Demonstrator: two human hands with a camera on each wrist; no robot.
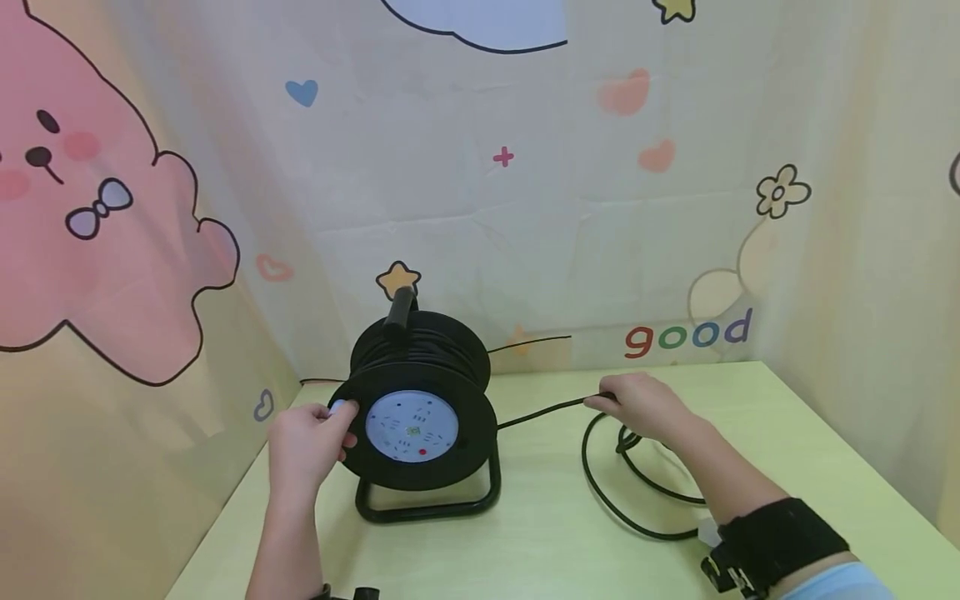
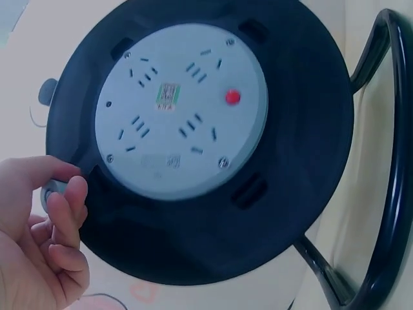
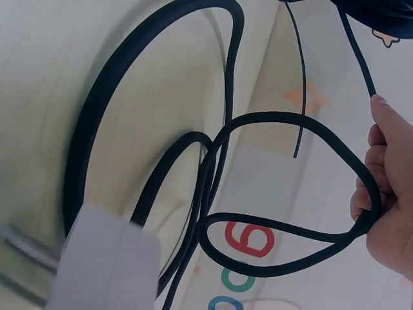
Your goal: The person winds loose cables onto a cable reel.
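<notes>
A black cable reel (image 1: 412, 477) stands on the table, its round grey socket panel (image 2: 181, 113) with a red button facing me. My left hand (image 1: 307, 442) is at the reel's left rim, where thumb and fingers pinch a small pale grey knob (image 2: 53, 187). To the right of the reel, my right hand (image 1: 645, 404) grips the black cable (image 1: 543, 410), which runs up from the reel to the fist. Beyond the hand the cable hangs in loops (image 3: 293, 117) and lies on the table. Part of the cable is hidden inside the fist.
The reel's tubular stand (image 1: 431, 511) rests on the pale green table (image 1: 555, 533). On top sits a black carrying handle (image 1: 400, 312). A printed curtain (image 1: 525, 225) closes off the back and sides. A pale block (image 3: 106, 258), blurred, is near the right wrist.
</notes>
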